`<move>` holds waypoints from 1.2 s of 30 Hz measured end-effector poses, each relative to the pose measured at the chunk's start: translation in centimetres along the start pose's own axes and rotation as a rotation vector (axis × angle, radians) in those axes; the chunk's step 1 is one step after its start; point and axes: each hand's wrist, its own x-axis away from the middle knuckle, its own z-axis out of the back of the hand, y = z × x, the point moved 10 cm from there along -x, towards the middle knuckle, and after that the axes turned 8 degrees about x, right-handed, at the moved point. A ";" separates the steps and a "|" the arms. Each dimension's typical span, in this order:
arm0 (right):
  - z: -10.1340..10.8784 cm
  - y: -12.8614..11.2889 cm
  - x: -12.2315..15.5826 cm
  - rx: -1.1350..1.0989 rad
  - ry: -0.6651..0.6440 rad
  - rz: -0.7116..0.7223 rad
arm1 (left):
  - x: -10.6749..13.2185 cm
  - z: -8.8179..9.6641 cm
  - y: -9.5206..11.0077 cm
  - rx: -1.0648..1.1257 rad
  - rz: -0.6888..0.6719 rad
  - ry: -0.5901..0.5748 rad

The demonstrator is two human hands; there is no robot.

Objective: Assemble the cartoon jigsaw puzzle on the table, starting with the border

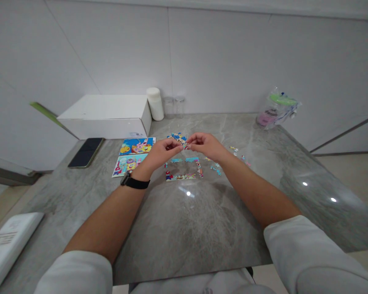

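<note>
My left hand (160,154) and my right hand (206,145) meet above the grey marble table (184,220), both pinching small colourful puzzle pieces (185,143) between their fingertips. Just below them lies a partly built puzzle frame (184,176) with its bottom and right edges joined. A heap of loose pieces (177,136) sits just behind the hands. More loose pieces (216,168) are scattered under and to the right of my right wrist. A black watch is on my left wrist.
Two cartoon picture cards (134,153) lie left of the puzzle. A black phone (86,152) and a white box (107,115) are at the back left, with a white jar (155,103) and two clear jars (174,107). A plastic bag (276,109) sits back right. A white booklet (9,241) lies near left.
</note>
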 end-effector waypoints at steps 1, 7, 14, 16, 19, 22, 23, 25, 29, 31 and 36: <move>-0.2 -0.1 0.0 0.002 0.000 0.011 | 0.0 0.0 0.0 -0.002 0.005 0.005; -0.7 -0.1 -0.1 0.016 -0.004 0.038 | -0.1 0.0 -0.3 0.029 0.028 0.011; -0.8 0.2 -0.1 0.129 -0.040 0.049 | -0.2 0.1 -0.6 -0.006 0.021 0.014; -0.6 0.0 -0.1 0.171 -0.015 0.081 | -0.1 -0.3 -0.4 -0.056 0.021 -0.019; -1.1 -0.2 -0.1 0.172 -0.046 0.101 | 0.2 -1.1 -0.2 -0.107 0.044 -0.088; -2.1 0.1 0.0 0.127 -0.126 0.073 | 0.3 -1.7 -0.3 -0.087 0.061 -0.130; -2.3 0.3 0.0 0.117 -0.140 0.064 | 0.3 -1.8 -0.3 -0.077 0.063 -0.135; -2.4 0.6 0.0 0.112 -0.152 0.051 | 0.3 -1.8 -0.7 -0.062 0.073 -0.135; -2.7 1.3 -0.1 0.115 -0.161 0.038 | 0.2 -1.5 -1.1 -0.038 0.094 -0.117; -2.6 1.6 -0.2 0.100 -0.140 0.035 | 0.2 -1.3 -1.1 -0.021 0.106 -0.096; -2.2 1.9 -0.5 0.084 -0.066 0.042 | 0.1 -0.6 -1.2 0.036 0.152 -0.069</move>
